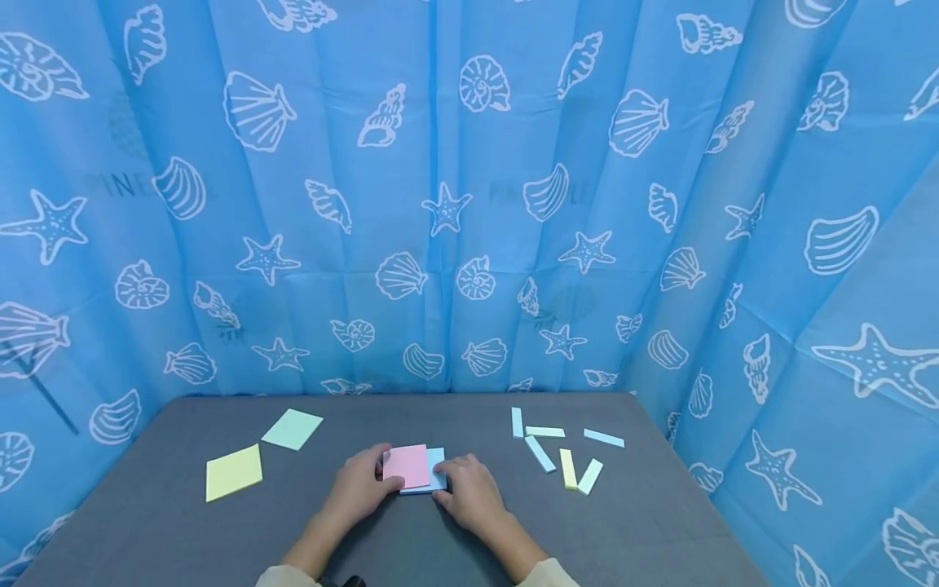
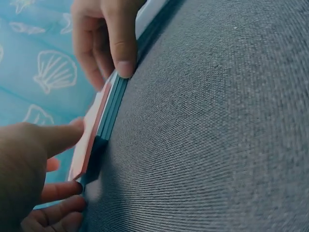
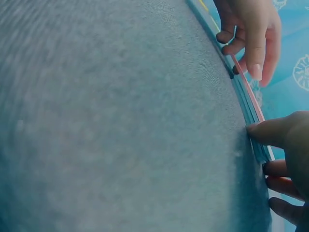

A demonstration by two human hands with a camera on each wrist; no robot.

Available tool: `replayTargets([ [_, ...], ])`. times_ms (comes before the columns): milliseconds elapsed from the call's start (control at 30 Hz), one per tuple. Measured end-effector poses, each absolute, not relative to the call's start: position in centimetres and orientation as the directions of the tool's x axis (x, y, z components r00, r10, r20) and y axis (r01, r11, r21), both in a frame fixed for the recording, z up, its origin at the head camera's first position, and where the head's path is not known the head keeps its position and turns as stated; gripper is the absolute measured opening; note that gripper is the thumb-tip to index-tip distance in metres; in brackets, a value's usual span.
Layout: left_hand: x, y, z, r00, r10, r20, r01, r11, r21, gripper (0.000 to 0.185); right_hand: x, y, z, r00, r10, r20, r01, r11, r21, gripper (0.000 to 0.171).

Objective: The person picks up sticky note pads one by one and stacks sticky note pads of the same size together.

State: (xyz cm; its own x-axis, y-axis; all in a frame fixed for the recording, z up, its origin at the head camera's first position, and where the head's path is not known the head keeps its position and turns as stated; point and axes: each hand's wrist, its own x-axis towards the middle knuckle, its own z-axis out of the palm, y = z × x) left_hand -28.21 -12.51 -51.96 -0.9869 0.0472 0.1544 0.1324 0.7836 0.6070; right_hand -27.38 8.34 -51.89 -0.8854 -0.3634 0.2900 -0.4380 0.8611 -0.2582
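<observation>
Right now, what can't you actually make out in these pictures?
- Head view: left hand and right hand cover the edges of the pink pad and blue pad.
- Wrist views: both pads appear edge-on, tops hidden.
- Head view: any writing on the paper strips is too small to read.

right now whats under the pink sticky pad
A blue pad lies under the pink pad, showing along its right and near edges. The rest of it, and anything beneath, is covered.
</observation>
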Motion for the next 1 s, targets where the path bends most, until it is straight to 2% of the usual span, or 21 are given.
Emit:
replayTargets([
  [200, -28.0, -12.1, -51.7, -0.972, 0.171, 0.161, 0.225, 0.879, 0.420, 0.069, -27.4, 8.0, -51.3, -0.894, -0.364, 0.260, -0.422, 0.879, -0.220, 0.056],
  [367, -28.0, -11.6, -51.6, -0.959, 0.206, 0.192, 0.259, 0.913, 0.315, 0.062, -27.5, 7.4, -51.3, -0.900, -0.368, 0.231, -0.406, 0.903, -0.143, 0.061],
  [767, -27.9, -10.5, -51.2, -0.960, 0.225, 0.164, 0.270, 0.899, 0.346, 0.042, -27.6, 7.5, -51.4, -0.898, -0.371, 0.238, -0.414, 0.894, -0.169, 0.044],
  [1000, -27.6, -10.1, -51.1, -0.962, 0.222, 0.161, 0.265, 0.904, 0.336, 0.036, -27.5, 7.8, -51.2, -0.861, -0.413, 0.296, -0.466, 0.874, -0.136, 0.031],
])
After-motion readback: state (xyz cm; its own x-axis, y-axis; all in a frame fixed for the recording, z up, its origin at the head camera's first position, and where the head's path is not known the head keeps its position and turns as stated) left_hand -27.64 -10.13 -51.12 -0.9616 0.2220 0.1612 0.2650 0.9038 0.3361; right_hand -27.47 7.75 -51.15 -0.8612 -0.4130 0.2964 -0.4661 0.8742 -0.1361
